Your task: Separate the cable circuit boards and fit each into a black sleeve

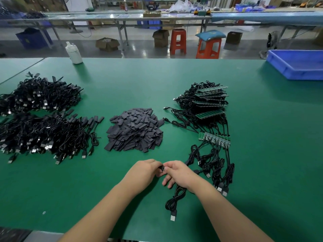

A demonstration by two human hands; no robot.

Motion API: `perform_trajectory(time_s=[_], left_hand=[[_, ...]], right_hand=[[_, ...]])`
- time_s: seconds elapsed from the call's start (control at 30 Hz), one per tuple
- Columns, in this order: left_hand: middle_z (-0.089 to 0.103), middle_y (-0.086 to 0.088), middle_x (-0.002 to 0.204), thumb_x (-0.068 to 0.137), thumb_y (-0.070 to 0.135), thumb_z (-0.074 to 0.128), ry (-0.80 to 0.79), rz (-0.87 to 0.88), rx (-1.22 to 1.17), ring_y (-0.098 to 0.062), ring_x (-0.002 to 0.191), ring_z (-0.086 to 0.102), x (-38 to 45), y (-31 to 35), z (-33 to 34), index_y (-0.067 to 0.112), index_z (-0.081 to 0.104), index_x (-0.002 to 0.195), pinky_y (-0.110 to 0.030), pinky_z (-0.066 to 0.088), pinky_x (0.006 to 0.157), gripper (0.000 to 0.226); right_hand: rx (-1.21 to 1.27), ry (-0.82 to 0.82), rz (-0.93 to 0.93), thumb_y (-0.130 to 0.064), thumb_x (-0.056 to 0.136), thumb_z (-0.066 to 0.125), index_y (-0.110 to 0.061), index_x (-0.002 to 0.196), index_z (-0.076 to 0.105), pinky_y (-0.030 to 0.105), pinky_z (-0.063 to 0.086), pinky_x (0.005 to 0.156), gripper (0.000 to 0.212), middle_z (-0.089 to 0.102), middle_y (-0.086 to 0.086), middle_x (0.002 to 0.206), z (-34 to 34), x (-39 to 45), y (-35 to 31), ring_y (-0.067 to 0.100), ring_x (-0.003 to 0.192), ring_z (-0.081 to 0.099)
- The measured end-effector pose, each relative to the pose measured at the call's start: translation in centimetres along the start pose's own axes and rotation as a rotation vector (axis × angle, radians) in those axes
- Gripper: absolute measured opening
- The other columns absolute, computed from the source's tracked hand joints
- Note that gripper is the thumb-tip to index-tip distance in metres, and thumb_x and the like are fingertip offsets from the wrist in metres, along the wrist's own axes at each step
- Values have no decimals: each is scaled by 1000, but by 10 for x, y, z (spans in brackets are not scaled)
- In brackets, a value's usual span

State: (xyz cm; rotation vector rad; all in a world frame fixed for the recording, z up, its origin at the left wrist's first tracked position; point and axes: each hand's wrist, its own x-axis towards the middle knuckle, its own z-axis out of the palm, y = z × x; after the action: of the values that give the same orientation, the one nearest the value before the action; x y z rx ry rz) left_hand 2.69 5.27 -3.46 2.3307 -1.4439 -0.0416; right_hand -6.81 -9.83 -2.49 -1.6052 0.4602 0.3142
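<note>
Head cam, L hand (146, 169) & R hand (176, 173) grips both pinching black sleeve (162, 168)

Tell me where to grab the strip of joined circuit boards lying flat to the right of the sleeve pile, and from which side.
Take the strip of joined circuit boards by its left end, coming from the left or far side. It lies flat on the green mat, and its cables fan out from the near edge toward the hands, so that side is crowded. The left end looks the least crowded by cables, so fingers could probably pinch it there.

Sleeve (162, 168) mostly hidden by fingers (158, 169)
</note>
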Motion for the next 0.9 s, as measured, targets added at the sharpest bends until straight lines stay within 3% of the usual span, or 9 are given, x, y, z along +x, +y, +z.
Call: perform_trajectory(time_s=[0.13,0.27,0.43,0.6,0.77,0.83,0.9], left_hand=[[72,4,90,85,12,66,32,38,-42,-16,76,67,-2,1,-1,19,73,106,-26,53,67,22],[72,2,95,88,13,65,18,18,-70,-17,81,68,-3,3,-3,17,73,109,-27,53,73,23],[64,-4,106,101,36,47,-129,-12,88,-24,94,63,3,11,-1,17,62,122,-36,47,82,32],[55,-3,117,103,29,42,-224,-28,262,-25,103,59,7,17,-1,17,48,133,-36,47,85,33],[47,-1,124,93,11,51,-155,-4,230,-21,103,53,5,20,8,18,0,157,-32,46,82,83],[45,-2,128,90,10,54,-114,16,199,-21,99,53,5,21,10,19,-4,157,-29,43,79,89],[40,1,135,89,12,58,-59,-69,92,-20,91,56,4,21,12,23,1,157,-27,40,72,90]], right_hand=[[8,-9,0,-4,107,29,8,122,54,21,51,49,32,64,14,103,1,-3,-2,15,64,63],[-2,-10,-4,-4,106,31,6,121,55,21,52,50,30,65,16,106,0,-4,-3,15,66,65],[-9,-18,-15,0,106,28,7,124,50,21,51,49,29,62,6,95,4,-6,-5,15,63,63],[10,-28,-2,1,104,25,3,128,50,23,52,49,34,64,7,98,2,-7,-8,18,65,65],[-8,-15,-14,-2,106,28,-2,130,50,25,55,55,33,65,7,98,2,-10,-10,21,74,68],[-11,-11,-19,-1,105,27,-1,130,49,25,55,56,33,63,8,96,3,-10,-10,21,73,67],[22,-6,-19,0,105,26,-1,129,48,24,54,54,33,62,8,95,5,-10,-10,18,68,64]])
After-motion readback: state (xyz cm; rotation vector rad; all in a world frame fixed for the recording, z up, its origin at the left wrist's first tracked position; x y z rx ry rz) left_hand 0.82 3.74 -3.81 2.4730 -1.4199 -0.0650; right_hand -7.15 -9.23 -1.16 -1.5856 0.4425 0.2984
